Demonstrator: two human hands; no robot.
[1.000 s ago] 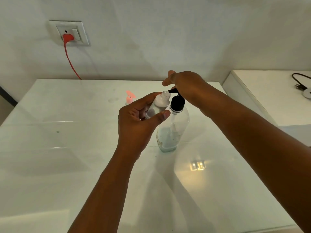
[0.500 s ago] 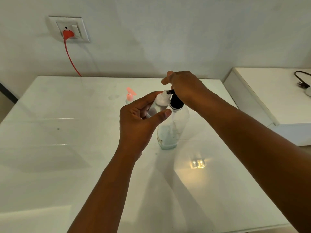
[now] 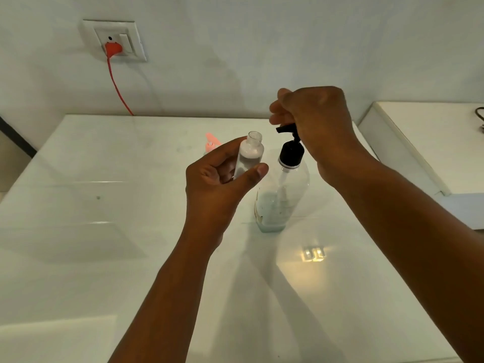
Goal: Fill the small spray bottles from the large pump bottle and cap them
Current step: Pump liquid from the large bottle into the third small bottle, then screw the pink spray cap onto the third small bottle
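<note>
Head view: a person's left hand (image 3: 222, 179) grips a small spray bottle (image 3: 250, 155) above a glossy white worktop (image 3: 104, 244), thumb across the front and fingers (image 3: 227, 150) curled behind it. The small bottle is uncapped, tilted slightly, its open neck up, with pale liquid inside reaching close to the shoulder. Just beside it, at 3 o'clock, a large pump bottle (image 3: 281, 195) of clear plastic stands upright on the worktop, a little liquid low in its base. Its black pump head (image 3: 289, 142) is raised, the spout pointing toward the small bottle's mouth but apart from it. The right hand (image 3: 314, 121) sits over the pump top, fingers curled round the head. A pink spray cap (image 3: 210, 144) lies on the worktop at 10 o'clock from the small bottle, partly hidden by the left hand. On the wall at 11 o'clock, an orange plug (image 3: 113, 47) sits in a white socket (image 3: 115, 39), its cord running down behind the worktop. A white side surface (image 3: 424, 142) stands at 3 o'clock.
</note>
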